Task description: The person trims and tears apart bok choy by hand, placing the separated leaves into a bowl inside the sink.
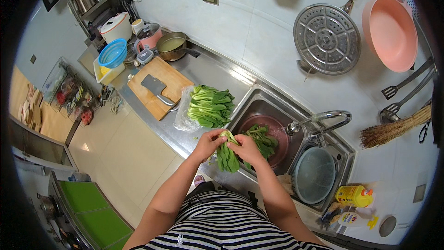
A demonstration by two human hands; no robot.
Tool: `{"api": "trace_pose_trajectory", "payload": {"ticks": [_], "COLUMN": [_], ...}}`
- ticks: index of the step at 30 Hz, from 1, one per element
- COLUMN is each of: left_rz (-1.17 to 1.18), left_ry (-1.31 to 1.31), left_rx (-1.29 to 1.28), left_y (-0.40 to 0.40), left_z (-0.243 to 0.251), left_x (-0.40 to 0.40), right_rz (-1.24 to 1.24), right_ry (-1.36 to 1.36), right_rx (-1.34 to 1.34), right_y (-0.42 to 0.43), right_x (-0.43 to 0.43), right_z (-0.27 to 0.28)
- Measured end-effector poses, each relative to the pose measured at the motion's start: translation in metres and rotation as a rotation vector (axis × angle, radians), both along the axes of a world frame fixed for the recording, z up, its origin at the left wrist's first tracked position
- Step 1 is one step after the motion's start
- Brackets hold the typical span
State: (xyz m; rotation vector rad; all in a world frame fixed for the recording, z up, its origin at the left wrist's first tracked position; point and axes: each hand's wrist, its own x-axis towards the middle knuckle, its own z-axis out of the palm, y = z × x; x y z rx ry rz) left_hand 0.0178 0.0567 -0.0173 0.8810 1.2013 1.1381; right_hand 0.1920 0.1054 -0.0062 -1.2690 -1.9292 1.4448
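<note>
Between my two hands hangs a head of leafy green vegetable (228,158), its pale base up and its leaves pointing down over the sink's front edge. My left hand (210,142) grips the base from one side, and my right hand (245,147) pinches the stalks from the other. More greens (262,140) lie in a reddish-brown basin (282,154) inside the sink, partly behind my right hand. A pile of the same green vegetable (211,106) rests on a clear plastic bag (184,111) left of the sink.
A cleaver (154,86) lies on a wooden cutting board (163,67). The faucet (333,116) arches over the sink, with water running from its head. A grey-blue colander (315,175) stands in the smaller basin. Farther back are a pan (171,45) and a blue basket (113,53).
</note>
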Motion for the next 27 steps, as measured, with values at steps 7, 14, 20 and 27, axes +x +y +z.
{"api": "trace_pose_trajectory", "payload": {"ticks": [7,14,20,27], "left_rz": [-0.088,-0.113,-0.003,0.053], "left_ry": [-0.052,0.39,0.953,0.053], "left_rx": [-0.068,0.144,0.362,0.061], "left_y": [-0.001,-0.001,0.003,0.005], "left_z": [0.017,0.016,0.023,0.015], "left_x": [0.0,0.001,-0.009,-0.013], "right_rz": [0.098,0.122,0.052,0.005], "right_ry": [0.235,0.144,0.102,-0.338], "right_rx": [-0.322,-0.394,-0.513,0.103], "right_y": [0.005,0.011,0.011,0.026], "right_x": [0.009,0.019,0.033,0.066], "right_z": [0.012,0.007,0.01,-0.02]}}
